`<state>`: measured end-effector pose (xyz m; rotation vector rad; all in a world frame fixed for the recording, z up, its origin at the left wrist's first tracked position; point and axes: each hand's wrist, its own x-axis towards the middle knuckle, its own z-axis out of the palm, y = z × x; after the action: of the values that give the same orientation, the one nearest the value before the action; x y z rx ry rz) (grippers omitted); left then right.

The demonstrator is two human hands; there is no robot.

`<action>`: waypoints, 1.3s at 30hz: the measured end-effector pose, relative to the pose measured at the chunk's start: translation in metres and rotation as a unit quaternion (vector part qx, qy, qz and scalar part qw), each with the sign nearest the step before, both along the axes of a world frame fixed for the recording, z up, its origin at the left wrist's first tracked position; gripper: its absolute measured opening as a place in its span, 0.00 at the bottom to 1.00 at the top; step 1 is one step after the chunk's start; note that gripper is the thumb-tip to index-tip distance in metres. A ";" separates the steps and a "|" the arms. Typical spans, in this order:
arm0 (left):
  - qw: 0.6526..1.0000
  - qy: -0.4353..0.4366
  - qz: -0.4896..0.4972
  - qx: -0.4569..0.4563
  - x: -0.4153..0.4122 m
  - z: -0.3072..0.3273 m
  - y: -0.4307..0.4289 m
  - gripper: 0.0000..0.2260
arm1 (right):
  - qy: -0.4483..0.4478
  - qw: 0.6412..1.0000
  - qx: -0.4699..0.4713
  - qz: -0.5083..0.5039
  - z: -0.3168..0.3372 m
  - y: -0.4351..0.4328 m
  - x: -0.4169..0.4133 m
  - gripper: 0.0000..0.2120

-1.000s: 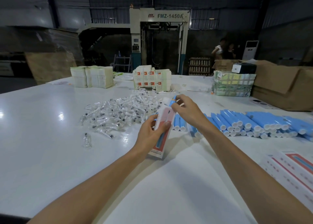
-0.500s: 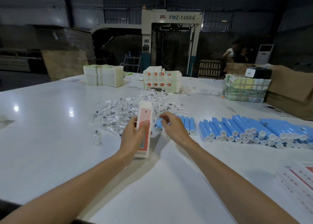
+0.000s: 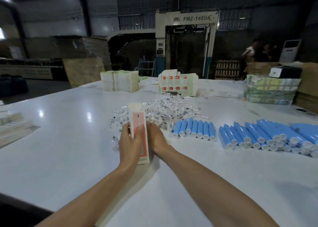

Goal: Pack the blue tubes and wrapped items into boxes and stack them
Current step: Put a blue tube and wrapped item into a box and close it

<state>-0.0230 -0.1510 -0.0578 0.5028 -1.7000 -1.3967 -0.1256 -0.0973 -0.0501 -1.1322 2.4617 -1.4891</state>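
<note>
Left hand (image 3: 129, 142) is gripping one box (image 3: 137, 116); right hand (image 3: 158, 139) grip cannot be told; apparently seven blue tubes (image 3: 194, 128) lying mid-frame on worktop (image 3: 68, 149).

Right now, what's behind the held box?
The wrapped-item pile, right hand beside it. The box, gripped by the left hand, covers part of the pile; whether the right fingers hold anything is hidden.

- Grey machine (image 3: 186, 42) lettered FMZ-1450A, at the back of the hall.
- Stepladder (image 3: 147, 67) just left of the machine's foot.
- Wooden pallet (image 3: 227, 69) just right of it.
- Two people (image 3: 254, 52) further right of the machine.
- White standing unit (image 3: 290, 52) beyond them, well right of the machine.
</note>
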 end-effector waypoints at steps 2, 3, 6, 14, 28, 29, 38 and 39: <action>1.000 0.003 -0.004 0.008 0.001 0.001 -0.001 0.11 | 0.000 0.999 0.015 -0.031 -0.002 -0.001 0.001 0.18; 1.000 0.004 -0.006 0.011 0.001 0.001 -0.002 0.11 | 0.039 0.997 0.037 -0.048 -0.002 0.000 0.000 0.16; 1.000 0.003 -0.013 0.022 0.000 0.002 -0.004 0.12 | 0.216 0.964 0.127 -0.092 0.000 0.013 -0.009 0.06; 0.998 -0.027 -0.063 -0.003 -0.010 0.011 0.003 0.17 | 0.199 0.961 0.137 -0.138 0.012 0.102 -0.026 0.07; 0.964 -0.067 -0.257 0.019 -0.061 0.025 0.114 0.23 | -0.042 0.956 -0.260 -0.130 0.038 0.216 -0.044 0.30; 0.962 -0.064 -0.265 0.028 -0.061 0.023 0.120 0.23 | -0.031 0.949 -0.285 -0.132 0.045 0.219 -0.044 0.26; 0.953 -0.044 -0.300 0.014 -0.056 0.013 0.133 0.23 | 0.071 0.934 -0.328 -0.124 0.091 0.221 -0.040 0.22; 0.954 -0.043 -0.297 0.002 -0.056 0.012 0.132 0.22 | 0.073 0.936 -0.322 -0.121 0.093 0.219 -0.040 0.23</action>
<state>-0.0791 -0.0192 -0.0454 0.0394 -2.0168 -1.8146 -0.1652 0.1219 0.0432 -1.0548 2.3225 -2.4926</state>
